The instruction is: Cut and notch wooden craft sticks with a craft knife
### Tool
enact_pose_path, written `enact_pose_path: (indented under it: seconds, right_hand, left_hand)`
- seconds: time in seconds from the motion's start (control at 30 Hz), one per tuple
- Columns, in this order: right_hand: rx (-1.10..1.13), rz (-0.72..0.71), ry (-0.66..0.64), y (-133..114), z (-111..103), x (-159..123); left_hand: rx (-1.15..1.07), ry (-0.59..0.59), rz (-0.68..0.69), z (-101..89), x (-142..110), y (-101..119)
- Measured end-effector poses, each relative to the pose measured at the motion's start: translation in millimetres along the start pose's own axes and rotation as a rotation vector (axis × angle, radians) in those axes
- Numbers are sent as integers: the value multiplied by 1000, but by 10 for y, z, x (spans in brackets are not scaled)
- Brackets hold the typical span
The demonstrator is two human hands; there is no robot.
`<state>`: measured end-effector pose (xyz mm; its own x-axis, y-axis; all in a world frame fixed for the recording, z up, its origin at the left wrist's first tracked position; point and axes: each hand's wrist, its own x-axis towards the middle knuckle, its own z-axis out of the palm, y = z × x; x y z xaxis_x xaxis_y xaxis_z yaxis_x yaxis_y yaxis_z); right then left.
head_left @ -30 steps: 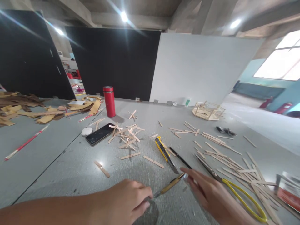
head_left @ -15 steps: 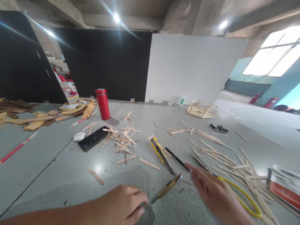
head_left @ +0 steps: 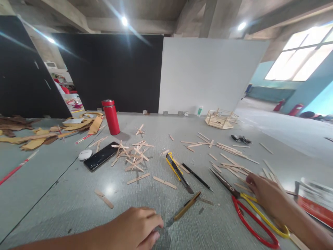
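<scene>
My left hand (head_left: pixel 145 222) rests on the table, fingers loosely bent, thumb apart, nothing in it. Just right of it lies a brass-coloured folding tool (head_left: pixel 187 207). My right hand (head_left: pixel 265 189) reaches into the pile of wooden craft sticks (head_left: pixel 235 167). Its fingers are drawn together and touch the sticks; whether one is gripped is hidden. Below its wrist lie scissors (head_left: pixel 243 212) with one red and one yellow handle. A black pen (head_left: pixel 197 176) and a yellow-and-black utility knife (head_left: pixel 177 170) lie between the hands.
Crossed sticks (head_left: pixel 137 156) lie beside a phone (head_left: pixel 101 157) and a white earbud case (head_left: pixel 85 155). Behind stand a red bottle (head_left: pixel 111 118) and a stick-built frame (head_left: pixel 221 119). Torn cardboard (head_left: pixel 39 135) is at left, a red-and-white packet (head_left: pixel 316 203) at right.
My right hand has let go of the pen, which now lies on the table, and moved right to the sticks. More of the scissors shows. My left hand stays put.
</scene>
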<state>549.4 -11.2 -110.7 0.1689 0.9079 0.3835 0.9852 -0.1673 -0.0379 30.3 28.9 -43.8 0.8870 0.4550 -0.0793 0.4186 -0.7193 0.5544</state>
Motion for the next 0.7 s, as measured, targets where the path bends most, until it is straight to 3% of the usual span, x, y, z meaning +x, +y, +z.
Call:
enact_pose_path:
  seconds: [0.13,0.33,0.47,0.6,0.7]
  right_hand:
    - [17,-6,-62,-191,-150,-27]
    - [110,31,196,-945,-559,-27]
    - [248,-82,282,-1493,-675,-167]
    - [382,-238,197,-1844,-718,-391]
    - [450,-413,84,-2071,-789,-550]
  left_hand:
    - [3,-20,0,-17,-10,18]
    - [47,-30,12,0,3,-2]
    - [105,26,51,17,-1,-5]
    - [117,69,57,43,-12,-19]
    - [-12,171,46,50,-14,-30]
